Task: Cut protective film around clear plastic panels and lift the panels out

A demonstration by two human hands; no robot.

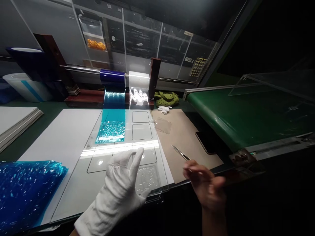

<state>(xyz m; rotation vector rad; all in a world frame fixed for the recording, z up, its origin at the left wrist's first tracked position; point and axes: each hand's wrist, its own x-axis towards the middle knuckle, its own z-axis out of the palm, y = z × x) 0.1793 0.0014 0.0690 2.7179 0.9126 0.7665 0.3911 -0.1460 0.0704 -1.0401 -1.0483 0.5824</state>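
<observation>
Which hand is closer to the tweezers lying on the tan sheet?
The right. The bare right hand is at the near end of the tweezers, while the white-gloved left hand is farther to their left, above the clear plastic sheet.

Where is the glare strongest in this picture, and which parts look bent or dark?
In the head view, glare runs as a bright band across the clear plastic sheet and flares on the hanging white film; the edge distortion curves the green conveyor belt; the right side falls nearly black, and the bare right hand looks slightly soft.
</observation>
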